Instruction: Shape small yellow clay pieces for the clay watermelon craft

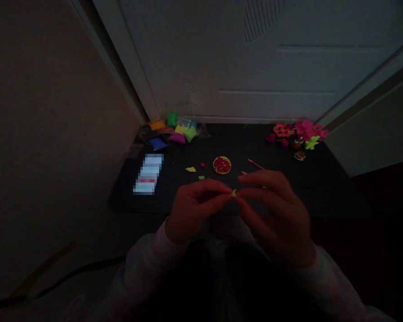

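Note:
Between the fingertips of both hands is a small piece of yellow modelling clay [234, 193], held above the near edge of the dark table. My left hand [198, 201] pinches it from the left, and my right hand [277, 212] has thumb and finger on its right side. Just beyond lies a round clay disc with a yellow rim and red pieces on top [222, 165]. Left of the disc are a red clay ball [203, 165], a yellow clay lump [190, 169] and a green clay bit [201, 177]. A pink modelling tool [255, 164] lies past my right hand.
Coloured clay packets [177, 137] are heaped at the table's back left. A lit, blurred phone-like screen [149, 174] lies in front of them. Finished-looking bright clay shapes [305, 132] cluster at the back right. A white panelled door [195, 58] stands behind the table [174, 197].

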### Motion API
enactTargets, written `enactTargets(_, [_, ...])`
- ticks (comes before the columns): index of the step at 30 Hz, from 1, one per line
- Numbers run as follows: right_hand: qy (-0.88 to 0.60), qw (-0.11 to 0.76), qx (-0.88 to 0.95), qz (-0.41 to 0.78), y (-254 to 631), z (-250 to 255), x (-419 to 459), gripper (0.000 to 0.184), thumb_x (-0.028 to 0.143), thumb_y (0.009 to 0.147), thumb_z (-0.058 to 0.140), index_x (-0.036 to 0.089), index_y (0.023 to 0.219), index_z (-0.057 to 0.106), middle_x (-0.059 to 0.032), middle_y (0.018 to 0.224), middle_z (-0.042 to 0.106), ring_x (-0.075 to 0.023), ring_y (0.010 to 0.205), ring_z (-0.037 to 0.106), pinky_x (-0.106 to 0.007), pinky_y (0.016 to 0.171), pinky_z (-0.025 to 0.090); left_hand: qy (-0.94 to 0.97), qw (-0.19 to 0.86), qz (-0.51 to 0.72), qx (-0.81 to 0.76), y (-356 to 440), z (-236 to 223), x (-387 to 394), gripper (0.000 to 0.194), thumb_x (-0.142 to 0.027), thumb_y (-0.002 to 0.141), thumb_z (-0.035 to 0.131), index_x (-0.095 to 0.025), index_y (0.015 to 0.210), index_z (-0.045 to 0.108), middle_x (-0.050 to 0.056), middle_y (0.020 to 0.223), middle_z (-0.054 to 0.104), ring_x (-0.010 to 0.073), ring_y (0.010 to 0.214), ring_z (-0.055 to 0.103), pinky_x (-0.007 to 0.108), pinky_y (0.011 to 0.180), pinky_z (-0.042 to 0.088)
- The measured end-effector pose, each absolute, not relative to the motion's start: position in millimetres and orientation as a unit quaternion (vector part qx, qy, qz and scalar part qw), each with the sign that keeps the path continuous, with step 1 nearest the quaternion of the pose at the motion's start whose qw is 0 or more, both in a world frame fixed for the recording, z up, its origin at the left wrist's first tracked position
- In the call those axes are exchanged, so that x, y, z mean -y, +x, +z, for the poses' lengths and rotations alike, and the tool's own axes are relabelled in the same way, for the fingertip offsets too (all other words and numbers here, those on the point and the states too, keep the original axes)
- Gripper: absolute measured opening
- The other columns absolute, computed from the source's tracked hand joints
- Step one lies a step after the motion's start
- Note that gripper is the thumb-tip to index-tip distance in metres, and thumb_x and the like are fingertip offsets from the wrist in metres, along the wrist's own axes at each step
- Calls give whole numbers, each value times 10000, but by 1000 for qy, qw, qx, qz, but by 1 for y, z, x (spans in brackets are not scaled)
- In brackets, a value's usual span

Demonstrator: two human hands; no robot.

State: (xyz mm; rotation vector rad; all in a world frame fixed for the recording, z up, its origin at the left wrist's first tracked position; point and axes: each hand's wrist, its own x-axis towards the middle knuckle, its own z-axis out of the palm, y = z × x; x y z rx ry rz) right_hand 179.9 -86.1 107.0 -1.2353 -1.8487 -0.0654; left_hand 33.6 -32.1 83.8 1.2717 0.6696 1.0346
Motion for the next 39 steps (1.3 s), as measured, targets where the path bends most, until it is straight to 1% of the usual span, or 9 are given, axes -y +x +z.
enactTargets(4, [-502,448,740,-9,180,108,88,116,119,752,554,184,844,581,-65,931,602,-186,886,554,-373,772,464,591,595,454,-301,33,86,33,109,-134,663,667,-227,716,688,-22,734,687,107,711,634,205,676,511])
enactTargets(8, [-514,447,732,1,180,108,88,117,162,735,600,188,848,584,-65,948,594,-193,905,548,-377,787,461,614,566,454,-311,33,89,34,103,-122,664,658,-209,713,685,0,744,687,127,724,637,230,680,515])
enactTargets(13, [-517,449,729,-5,178,107,86,88,151,737,602,181,818,585,-58,926,600,-181,890,554,-358,784,462,633,529,469,-315,34,92,35,134,-88,660,647,-209,709,676,-13,740,686,111,722,632,219,700,512])
enactTargets(17, [-516,454,727,13,179,108,87,126,134,758,557,193,862,593,-56,931,602,-187,882,561,-370,778,462,626,525,484,-315,35,90,36,120,-103,660,653,-206,719,671,-12,737,685,113,715,632,218,688,517])
enactTargets(23, [-528,452,718,27,182,108,89,130,156,742,581,215,857,590,-59,968,591,-212,943,555,-405,831,453,616,526,499,-309,36,85,38,125,-120,676,648,-218,751,673,-8,753,682,115,727,627,226,687,520])
enactTargets(26, [-533,457,712,35,181,108,89,115,150,749,573,221,839,584,-53,973,591,-209,953,553,-417,851,443,633,509,499,-301,36,85,38,124,-120,688,637,-218,754,674,-2,764,678,117,726,621,236,687,516])
enactTargets(32, [-543,460,699,69,179,108,87,75,164,760,562,216,813,569,-44,971,585,-189,934,554,-390,845,442,665,456,518,-284,35,84,39,162,-95,705,620,-229,782,669,-7,794,667,102,739,607,216,685,497])
enactTargets(35, [-539,465,699,65,178,108,88,83,160,760,565,210,827,571,-46,973,582,-183,938,552,-376,842,444,673,439,524,-283,36,84,40,173,-89,712,611,-229,797,668,-7,803,666,99,745,606,213,692,491])
enactTargets(39, [-536,458,709,36,180,108,87,101,164,754,580,215,841,569,-53,964,580,-200,940,554,-395,818,456,673,438,524,-284,35,84,40,171,-100,713,612,-233,804,670,-8,800,668,102,748,609,216,693,491])
